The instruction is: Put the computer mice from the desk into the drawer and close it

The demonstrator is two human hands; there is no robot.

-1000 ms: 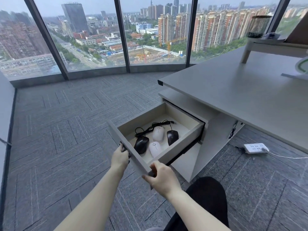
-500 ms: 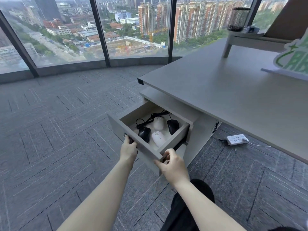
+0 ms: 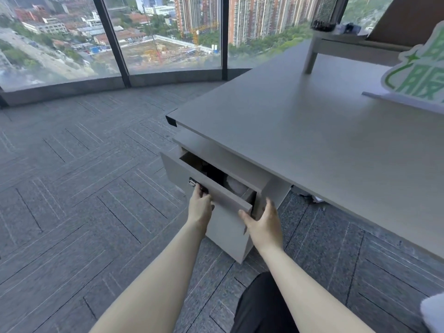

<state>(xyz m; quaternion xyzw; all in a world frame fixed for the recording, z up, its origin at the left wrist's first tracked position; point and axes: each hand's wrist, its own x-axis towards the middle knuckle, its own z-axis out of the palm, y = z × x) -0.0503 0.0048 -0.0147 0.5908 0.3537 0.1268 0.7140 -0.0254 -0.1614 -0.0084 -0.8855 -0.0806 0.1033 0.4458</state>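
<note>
At frame centre I see my left hand curled on the flat grey drawer front; my right hand spread open beside its corner. The drawer shows a narrow gap under the smooth matte table; one pale rounded mouse dimly visible inside.

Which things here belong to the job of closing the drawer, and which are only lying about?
Part of the job:
- drawer, nearly shut
- white mouse inside it
- left hand on the drawer front
- right hand at its corner

Just lying about:
- green and white sign
- desk riser
- mesh pen holder
</note>
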